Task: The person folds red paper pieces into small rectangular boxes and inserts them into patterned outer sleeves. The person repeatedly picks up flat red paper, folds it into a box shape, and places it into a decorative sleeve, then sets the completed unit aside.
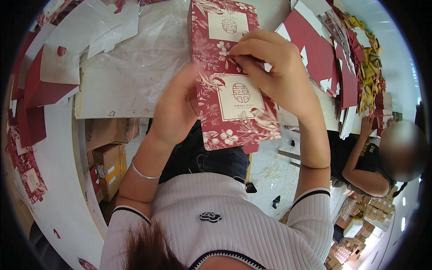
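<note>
A red printed gift box (240, 96) with white flowers, birds and two cream panels stretches from the table edge towards me. It looks partly unfolded, with its two panels lying one above the other. My left hand (173, 105) is closed round its left edge, the fingers mostly hidden behind the card. Across the middle, between the two cream panels, my right hand (274, 67) has thumb and forefinger pinched together on the card. A silver bangle (145, 170) circles my left wrist.
Clear plastic film (148, 58) lies on the white table (114, 101). Folded red boxes (49, 81) stand at left, flat red card sheets (310, 45) at right beside a heap of yellow packets (371, 67). Another person (366, 166) works at far right. Cardboard cartons (110, 168) sit under the table.
</note>
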{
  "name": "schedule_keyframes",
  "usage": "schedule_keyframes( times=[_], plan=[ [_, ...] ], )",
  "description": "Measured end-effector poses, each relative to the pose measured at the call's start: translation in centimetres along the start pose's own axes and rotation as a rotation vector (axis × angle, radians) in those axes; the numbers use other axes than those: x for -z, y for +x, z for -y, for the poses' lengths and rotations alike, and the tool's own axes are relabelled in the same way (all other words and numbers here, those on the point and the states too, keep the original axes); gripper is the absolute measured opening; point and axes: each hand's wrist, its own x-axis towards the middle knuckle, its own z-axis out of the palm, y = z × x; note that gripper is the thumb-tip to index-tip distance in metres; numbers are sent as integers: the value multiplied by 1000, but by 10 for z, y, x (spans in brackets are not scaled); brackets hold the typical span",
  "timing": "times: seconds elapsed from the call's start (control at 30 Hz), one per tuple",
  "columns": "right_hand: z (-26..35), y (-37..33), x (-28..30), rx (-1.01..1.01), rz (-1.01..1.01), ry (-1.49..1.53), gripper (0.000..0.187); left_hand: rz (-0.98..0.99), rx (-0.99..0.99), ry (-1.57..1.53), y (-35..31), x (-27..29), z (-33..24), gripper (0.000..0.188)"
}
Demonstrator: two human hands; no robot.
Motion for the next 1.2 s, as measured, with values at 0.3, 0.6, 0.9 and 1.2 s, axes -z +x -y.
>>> schedule_keyframes(
  times=[0.3,0.6,0.9,1.2],
  plan=[
    [-6,12,13,-221,271,302,5,-50,-129,457,11,10,13,22],
    [-10,30,21,-218,517,295,6,-189,-351,723,18,3,21,14],
    [-17,34,23,-95,475,319,6,-162,-278,619,23,2,17,16],
    [-22,34,28,-115,475,440,8,-79,-318,796,25,11,16,16]
  ],
)
